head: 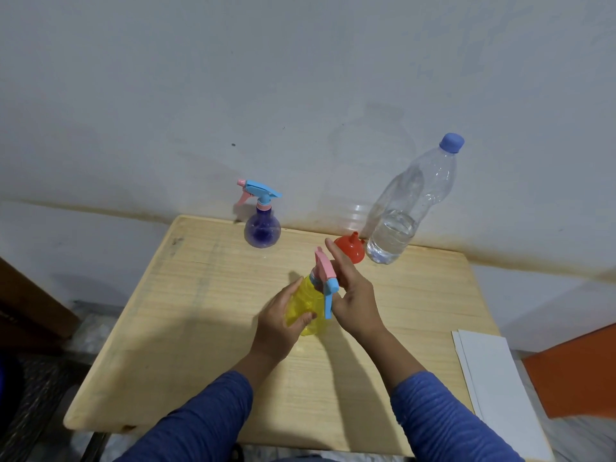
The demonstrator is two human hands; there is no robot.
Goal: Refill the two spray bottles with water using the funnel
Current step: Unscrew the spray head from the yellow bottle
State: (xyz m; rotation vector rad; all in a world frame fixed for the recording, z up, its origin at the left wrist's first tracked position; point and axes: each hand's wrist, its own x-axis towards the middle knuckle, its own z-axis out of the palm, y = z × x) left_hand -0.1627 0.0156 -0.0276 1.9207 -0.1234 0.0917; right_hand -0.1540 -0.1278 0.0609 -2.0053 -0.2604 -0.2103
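The left hand (pixel 283 315) grips the yellow spray bottle (pixel 308 308) at the surface's (pixel 200 328) centre; right-hand fingers (pixel 336 258) close on its trigger head (pixel 325 278), apparently unscrewing it. Next comes the funnel (pixel 349 250) (at one o'clock, beside the capped water bottle (pixel 410 208)); the purple spray bottle (pixel 262 228) waits at eleven.

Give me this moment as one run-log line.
left hand: grips yellow spray bottle body | right hand: on its spray head | funnel, water bottle, purple spray bottle: untouched

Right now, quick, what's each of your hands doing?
Left hand: closed around the yellow spray bottle.
Right hand: at the bottle's pink and blue sprayer top; grip cannot be told.
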